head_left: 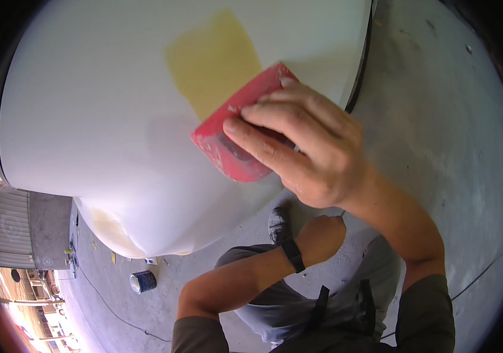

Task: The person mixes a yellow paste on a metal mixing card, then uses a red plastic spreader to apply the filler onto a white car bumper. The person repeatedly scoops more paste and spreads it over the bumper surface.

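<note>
Soft, diffuse light covers the white panel [86, 106]; overexposed glare sits at eight o'clock; fisheye distortion bends edges near the rim

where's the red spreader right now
In the head view, the red spreader is in the right hand, just above centre, along the lower right edge of the yellow patch.

The grey floor [440, 123] carries a dark blue can [144, 282] and a thin cable [145, 332].

scraper [217, 145] in the right hand [316, 147], patch [213, 59] just past it on the panel [86, 117], left hand [324, 234] below, can [143, 282] on the floor [469, 194] to the left
</note>
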`<action>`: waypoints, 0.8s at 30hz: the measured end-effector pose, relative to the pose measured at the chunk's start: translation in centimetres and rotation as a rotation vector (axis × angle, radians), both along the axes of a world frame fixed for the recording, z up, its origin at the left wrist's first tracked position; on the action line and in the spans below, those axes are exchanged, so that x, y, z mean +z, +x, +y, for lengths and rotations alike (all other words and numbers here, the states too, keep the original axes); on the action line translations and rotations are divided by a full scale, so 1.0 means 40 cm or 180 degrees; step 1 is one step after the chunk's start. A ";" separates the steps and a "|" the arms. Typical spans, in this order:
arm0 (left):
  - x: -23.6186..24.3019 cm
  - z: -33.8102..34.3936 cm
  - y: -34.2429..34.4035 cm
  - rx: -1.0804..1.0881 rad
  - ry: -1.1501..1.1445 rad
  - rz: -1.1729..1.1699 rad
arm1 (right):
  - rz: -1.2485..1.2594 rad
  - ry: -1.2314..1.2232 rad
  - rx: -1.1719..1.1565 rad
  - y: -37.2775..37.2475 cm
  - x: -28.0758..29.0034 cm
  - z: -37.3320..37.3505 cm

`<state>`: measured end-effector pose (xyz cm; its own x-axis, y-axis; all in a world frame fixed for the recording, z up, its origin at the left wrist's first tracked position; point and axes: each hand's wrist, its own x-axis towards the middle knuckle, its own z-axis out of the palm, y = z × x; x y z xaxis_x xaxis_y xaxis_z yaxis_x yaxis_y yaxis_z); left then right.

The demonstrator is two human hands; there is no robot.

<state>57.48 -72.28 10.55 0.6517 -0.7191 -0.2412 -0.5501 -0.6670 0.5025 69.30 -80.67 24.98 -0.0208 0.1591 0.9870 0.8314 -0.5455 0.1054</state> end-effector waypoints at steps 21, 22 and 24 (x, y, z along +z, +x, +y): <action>0.028 -0.023 0.048 0.1030 -0.1500 -0.0613 | 0.2561 0.0782 0.0622 -0.200 -0.110 -0.304; 0.054 -0.023 0.045 0.1449 -0.1662 -0.0239 | 0.2644 0.1007 0.0434 -0.228 -0.114 -0.353; 0.104 -0.022 0.042 0.1984 -0.2208 0.0448 | 0.2837 0.0438 0.0095 -0.295 -0.130 -0.429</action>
<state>59.15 -73.14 14.70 0.9648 -0.2631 0.0043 -0.0989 -0.3476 0.9324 57.51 -97.83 19.79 0.7589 0.0499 0.6493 0.5874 -0.4827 -0.6496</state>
